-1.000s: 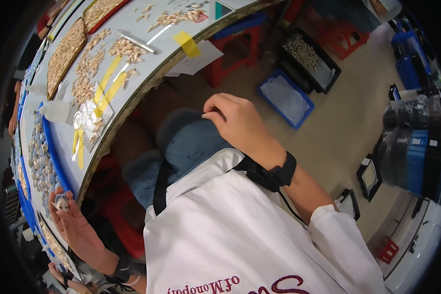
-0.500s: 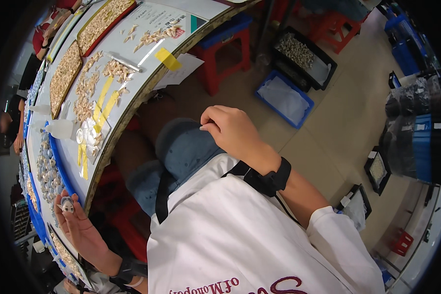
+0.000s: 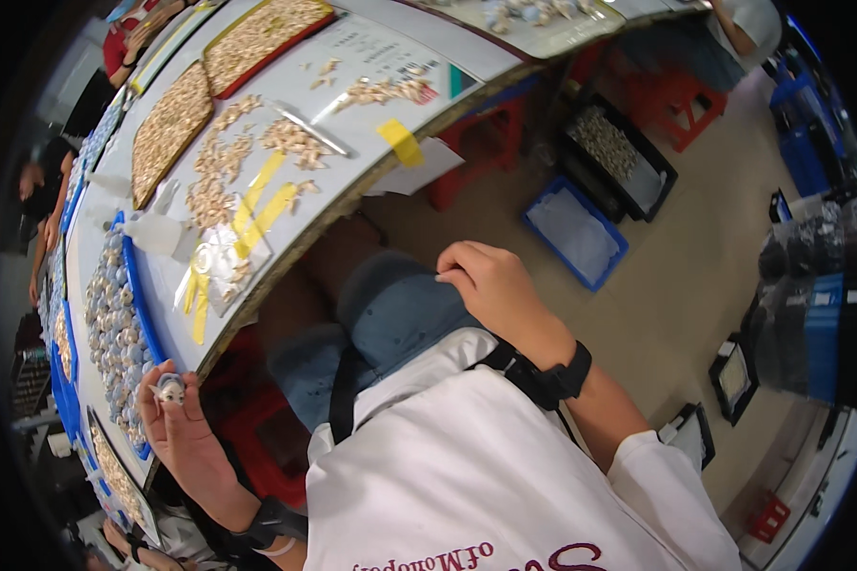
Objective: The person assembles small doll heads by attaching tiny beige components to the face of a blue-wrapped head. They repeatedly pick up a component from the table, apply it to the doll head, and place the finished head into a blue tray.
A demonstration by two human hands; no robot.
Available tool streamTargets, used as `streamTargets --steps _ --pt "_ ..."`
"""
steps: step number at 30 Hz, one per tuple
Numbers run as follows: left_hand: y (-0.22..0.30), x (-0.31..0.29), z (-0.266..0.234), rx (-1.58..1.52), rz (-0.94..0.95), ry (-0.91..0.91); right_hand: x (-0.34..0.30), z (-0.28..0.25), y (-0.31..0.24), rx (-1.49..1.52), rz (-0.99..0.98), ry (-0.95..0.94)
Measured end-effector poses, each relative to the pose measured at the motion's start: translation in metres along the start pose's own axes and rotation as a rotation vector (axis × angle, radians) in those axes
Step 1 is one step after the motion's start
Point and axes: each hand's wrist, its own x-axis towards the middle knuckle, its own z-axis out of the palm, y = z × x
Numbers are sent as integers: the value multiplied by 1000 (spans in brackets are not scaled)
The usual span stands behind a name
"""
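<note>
A small doll head with blue-grey hair and pointed ears is pinched between the fingertips of my left hand, its face turned up. That hand is beside the near end of a blue tray of many similar heads. My right hand hovers over my lap, away from the table, its thumb and index finger pressed together. Whatever it holds, if anything, is too small to make out. Small pale pointed pieces lie in loose piles on the table near yellow tape strips.
White plastic bottles stand beside the blue tray. Trays of pale pieces and a slim clear-looking rod lie farther up. A blue bin, a black bin and red stools are on the floor. Other people sit across the table.
The view has shifted, so the table and both my hands appear farther right and lower or higher. My left hand still pinches the doll head; my right hand keeps its pinch.
</note>
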Motion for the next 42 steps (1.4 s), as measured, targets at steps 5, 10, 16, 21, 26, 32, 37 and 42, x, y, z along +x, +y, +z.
streamTargets --steps 5,10,16,21,26,32,37,42 --pt "-3 0 8 8 -3 69 17 -3 -30 41 45 -66" --pt "-6 4 9 -69 -46 51 49 8 -82 183 13 -144" --pt "-23 25 6 -256 9 -61 118 41 -130 231 -228 -225" --pt "-42 36 -7 -364 174 -249 155 81 -149 1 -529 -269" --pt "-33 39 2 -421 -120 -113 160 86 -153 -167 -631 -288" --pt "-40 47 2 -500 -160 -136 160 85 -158 -273 -659 -289" --pt "-52 47 2 -449 -30 -161 157 87 -160 -225 -643 -300" --pt "-32 46 22 -464 -226 27 151 90 -153 13 -570 -223"
